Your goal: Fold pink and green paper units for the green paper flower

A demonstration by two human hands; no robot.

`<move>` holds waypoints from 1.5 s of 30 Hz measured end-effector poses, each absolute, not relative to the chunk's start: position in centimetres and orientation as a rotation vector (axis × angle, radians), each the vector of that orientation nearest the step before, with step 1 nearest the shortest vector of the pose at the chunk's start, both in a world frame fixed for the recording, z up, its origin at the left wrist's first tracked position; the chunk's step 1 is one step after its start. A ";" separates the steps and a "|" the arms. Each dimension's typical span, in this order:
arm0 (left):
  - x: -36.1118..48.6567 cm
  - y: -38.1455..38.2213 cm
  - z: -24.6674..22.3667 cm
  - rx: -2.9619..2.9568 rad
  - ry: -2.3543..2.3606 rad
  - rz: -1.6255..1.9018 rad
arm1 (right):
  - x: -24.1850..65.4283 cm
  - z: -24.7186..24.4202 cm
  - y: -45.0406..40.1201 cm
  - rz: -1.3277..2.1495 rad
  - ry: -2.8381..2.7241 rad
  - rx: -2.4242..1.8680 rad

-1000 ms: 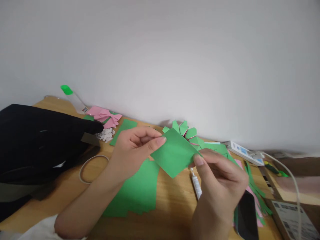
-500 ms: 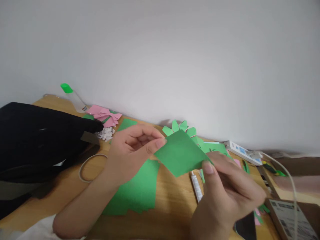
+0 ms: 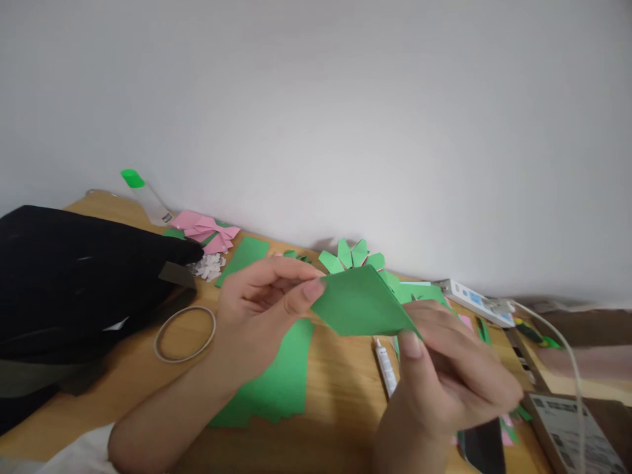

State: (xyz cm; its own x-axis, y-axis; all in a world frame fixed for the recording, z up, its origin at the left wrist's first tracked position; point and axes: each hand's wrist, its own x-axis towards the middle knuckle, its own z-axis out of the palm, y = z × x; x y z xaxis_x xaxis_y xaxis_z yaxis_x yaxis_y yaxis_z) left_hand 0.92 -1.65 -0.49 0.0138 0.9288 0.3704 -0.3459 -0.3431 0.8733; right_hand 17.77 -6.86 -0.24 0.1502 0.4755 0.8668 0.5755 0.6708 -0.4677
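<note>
Between my two hands a square of green paper (image 3: 363,303) is held up above the table, turned cornerwise and tilted. My left hand (image 3: 269,316) pinches its left corner between thumb and fingers. The right corner is gripped by my right hand (image 3: 449,375), thumb in front and fingers behind. Below my left hand lies a stack of larger green paper (image 3: 281,382), partly covered by the forearm. Behind the held square stands a green folded paper flower (image 3: 358,253), its lower part hidden. A white glue tube (image 3: 386,368) lies just left of my right hand.
A black cloth item (image 3: 89,283) lies at the left, near a tape-like ring (image 3: 185,334). Pink folded paper (image 3: 207,229) and white scraps (image 3: 208,266) are at the back. A power strip (image 3: 476,301) with a cable, a dark phone-like object (image 3: 484,447) and a box (image 3: 573,428) are at the right.
The green square has tipped, so its face looks flatter and its lower corner sits higher. Both hands keep their grip on its corners. The view has shifted slightly.
</note>
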 end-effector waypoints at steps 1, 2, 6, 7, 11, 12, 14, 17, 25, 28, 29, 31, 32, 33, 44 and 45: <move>0.8 -1.7 -0.4 1.283 0.710 1.574 | 18.1 -0.2 -6.7 -0.071 -1.516 -0.879; 0.5 -1.7 -0.4 1.357 0.739 1.586 | 18.4 -0.1 -6.5 -0.020 -1.571 -0.848; -0.3 -1.4 0.0 1.821 0.817 1.507 | 19.6 0.4 -6.4 0.303 -1.778 -0.981; -0.4 -1.3 0.1 1.927 0.801 1.454 | 19.7 0.5 -6.5 0.328 -1.776 -1.038; -0.2 -1.3 0.5 2.169 0.716 1.250 | 19.1 0.6 -6.8 0.344 -1.755 -1.127; 0.0 -1.4 0.5 2.202 0.704 1.202 | 18.9 0.6 -6.9 0.343 -1.762 -1.129; 0.2 -1.6 0.5 2.246 0.691 1.133 | 18.5 0.7 -7.0 0.325 -1.772 -1.132; 0.4 -1.8 0.4 2.311 0.687 1.071 | 18.4 0.8 -7.0 0.262 -1.785 -1.148; 0.2 -1.7 0.1 2.377 0.705 1.134 | 19.5 1.5 -7.4 0.108 -1.800 -1.160; -0.1 -1.5 0.0 2.343 0.733 1.197 | 20.5 1.8 -8.1 0.076 -1.677 -1.249; -0.1 -1.5 0.0 2.329 0.737 1.212 | 20.7 1.8 -8.3 0.076 -1.615 -1.267; -0.1 -1.4 0.0 2.306 0.730 1.216 | 20.7 1.8 -8.6 0.123 -1.547 -1.259; -0.1 -1.4 0.1 2.299 0.717 1.196 | 20.5 1.8 -8.6 0.161 -1.557 -1.238; 0.0 -1.5 0.2 2.294 0.699 1.161 | 20.2 1.7 -8.5 0.200 -1.597 -1.213; 0.3 -2.0 0.8 2.178 0.629 1.099 | 18.6 1.8 -8.4 0.192 -1.745 -1.155; 0.2 -1.9 0.7 2.190 0.631 1.125 | 18.8 1.8 -8.5 0.179 -1.731 -1.156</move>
State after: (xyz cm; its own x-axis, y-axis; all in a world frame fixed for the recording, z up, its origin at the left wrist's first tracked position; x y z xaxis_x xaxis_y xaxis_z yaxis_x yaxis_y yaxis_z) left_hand 0.16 -1.89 0.74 0.5300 0.6402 0.5561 0.1405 -0.7130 0.6870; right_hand 18.77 -8.53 1.78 -0.0376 0.7601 0.6487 0.6114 0.5310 -0.5867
